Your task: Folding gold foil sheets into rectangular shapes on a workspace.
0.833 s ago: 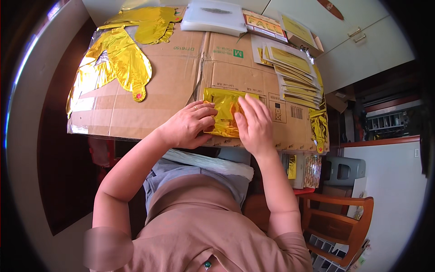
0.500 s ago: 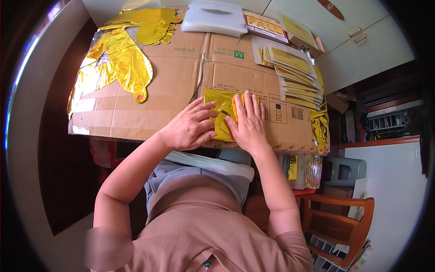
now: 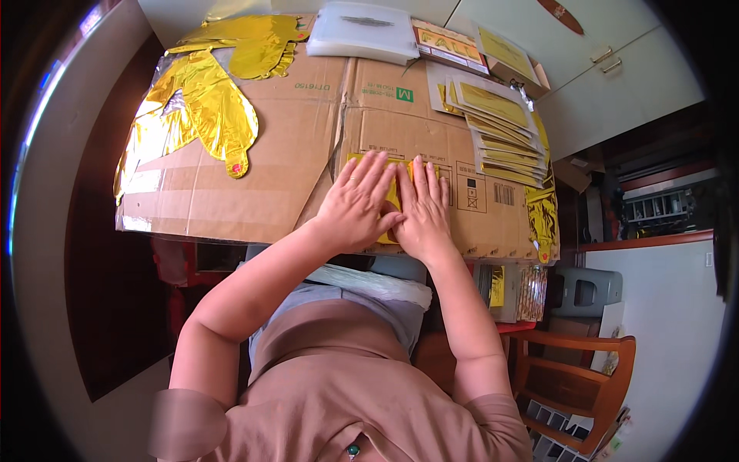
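A folded piece of gold foil (image 3: 393, 199) lies near the front edge of a cardboard-covered table (image 3: 285, 146). My left hand (image 3: 356, 200) is flat on its left part, fingers stretched out and pointing away from me. Beside it, my right hand (image 3: 425, 215) lies flat over the right part, fingers also straight. A bit of something orange (image 3: 412, 171) shows under the right fingers; most of it is hidden. The left thumb reaches across to the right hand, and the two hands cover most of the foil.
Flat gold foil balloons (image 3: 219, 112) lie at the left. A stack of clear plastic sleeves (image 3: 362, 35) and a printed box (image 3: 450, 46) are at the back. Packets of gold foil (image 3: 504, 127) fan out at the right, above hanging foil (image 3: 543, 223). A wooden chair (image 3: 566, 377) stands lower right.
My left hand has moved right and away from me, going from bent fingers at the foil's left edge to lying flat on it. The right hand has stayed nearly in place.
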The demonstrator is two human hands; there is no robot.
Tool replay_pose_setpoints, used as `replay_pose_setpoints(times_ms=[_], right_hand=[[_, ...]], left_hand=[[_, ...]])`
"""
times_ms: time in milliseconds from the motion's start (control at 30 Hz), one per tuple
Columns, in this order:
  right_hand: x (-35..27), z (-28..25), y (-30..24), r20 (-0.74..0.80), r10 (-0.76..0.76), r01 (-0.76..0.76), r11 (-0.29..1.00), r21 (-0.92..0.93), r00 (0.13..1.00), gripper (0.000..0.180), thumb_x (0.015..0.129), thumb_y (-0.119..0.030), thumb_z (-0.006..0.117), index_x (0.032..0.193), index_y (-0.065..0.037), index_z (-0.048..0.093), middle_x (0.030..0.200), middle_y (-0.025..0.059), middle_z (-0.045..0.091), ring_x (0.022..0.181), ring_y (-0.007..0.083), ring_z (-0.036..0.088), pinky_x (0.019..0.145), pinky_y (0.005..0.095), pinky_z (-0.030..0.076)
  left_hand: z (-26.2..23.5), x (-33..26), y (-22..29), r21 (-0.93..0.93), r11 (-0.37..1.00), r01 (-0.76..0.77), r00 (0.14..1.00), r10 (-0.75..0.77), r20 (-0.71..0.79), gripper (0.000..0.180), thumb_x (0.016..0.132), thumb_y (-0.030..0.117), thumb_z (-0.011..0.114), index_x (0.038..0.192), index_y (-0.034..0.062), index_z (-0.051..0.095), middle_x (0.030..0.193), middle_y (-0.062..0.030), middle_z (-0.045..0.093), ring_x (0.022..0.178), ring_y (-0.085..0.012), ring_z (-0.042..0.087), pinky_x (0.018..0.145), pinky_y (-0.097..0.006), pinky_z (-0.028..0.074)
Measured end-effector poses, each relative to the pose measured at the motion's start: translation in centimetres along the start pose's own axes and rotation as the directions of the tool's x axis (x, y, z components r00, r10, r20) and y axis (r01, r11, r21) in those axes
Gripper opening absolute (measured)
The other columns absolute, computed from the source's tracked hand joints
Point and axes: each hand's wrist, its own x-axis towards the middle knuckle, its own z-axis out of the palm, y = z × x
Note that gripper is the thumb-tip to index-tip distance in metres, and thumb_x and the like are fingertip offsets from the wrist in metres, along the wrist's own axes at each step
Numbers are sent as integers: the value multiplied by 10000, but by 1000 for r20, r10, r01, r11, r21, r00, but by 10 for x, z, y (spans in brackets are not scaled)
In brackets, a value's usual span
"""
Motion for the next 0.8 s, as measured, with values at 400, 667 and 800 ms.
replay_pose_setpoints(times_ms=[400,667,800], right_hand=[[-3,-5,-2,38,35,-35,999,-5,999,759,1011,-501,481,1602,-80,257,1661,249,170,1537,410,171,1219,607,88],[-4,-3,0,32,32,-31,999,-18,999,780,1003,-520,484,1602,-76,254,1659,256,171,1536,404,181,1214,617,89],[-3,-5,-1,35,37,-36,999,-23,999,783,1001,-527,483,1602,-78,256,1658,258,173,1536,401,182,1214,618,87]], left_hand=[[-4,-11,-15,97,993,-67,990,55,127,965,959,711,384,1534,-62,322,1629,-267,252,1537,-404,195,1250,-502,139],[-6,-11,-16,117,991,-66,979,42,201,1211,797,893,423,1562,-36,290,1642,-247,233,1541,-394,179,1259,-489,104],[-6,-11,-18,80,994,-76,982,61,178,1241,772,898,459,1550,-54,294,1634,-259,244,1542,-391,182,1259,-486,113]])
